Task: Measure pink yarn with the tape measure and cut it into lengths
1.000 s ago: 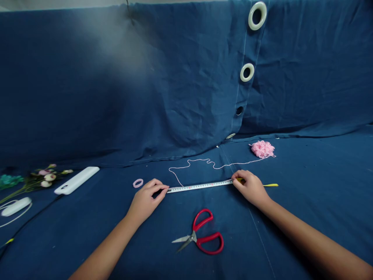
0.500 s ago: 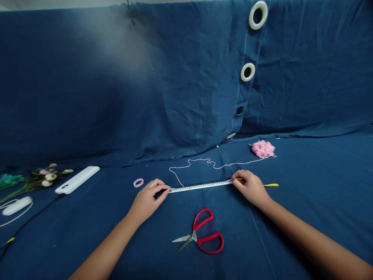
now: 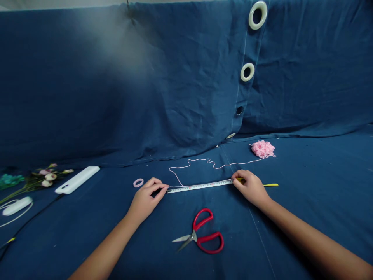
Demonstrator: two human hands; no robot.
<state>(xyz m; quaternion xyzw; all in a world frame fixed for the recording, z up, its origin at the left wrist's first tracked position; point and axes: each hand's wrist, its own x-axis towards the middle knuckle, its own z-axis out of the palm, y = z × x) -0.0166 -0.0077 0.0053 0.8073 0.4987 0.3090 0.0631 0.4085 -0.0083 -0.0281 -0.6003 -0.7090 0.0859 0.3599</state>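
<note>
My left hand is closed in a pinch on a pink yarn strand, just past the free end of the tape. The strand runs along the upper edge of a white measuring tape. At the tape's other end my right hand is closed around the tape measure, whose yellow case shows partly between the fingers. A yellow strap sticks out beyond that hand. From the strand, loose yarn wanders back to a pink yarn bundle. Red-handled scissors lie spread open in front.
Left of my left hand lies a small pale pink ring. Farther left are a white power strip, artificial flowers and a white corded object. Blue cloth covers the surface and rises behind as a curtain with grommets.
My left hand has shifted slightly left, off the tape's end, drawing the yarn straighter along the tape. The tape's end tip now shows. My right hand stays in place.
</note>
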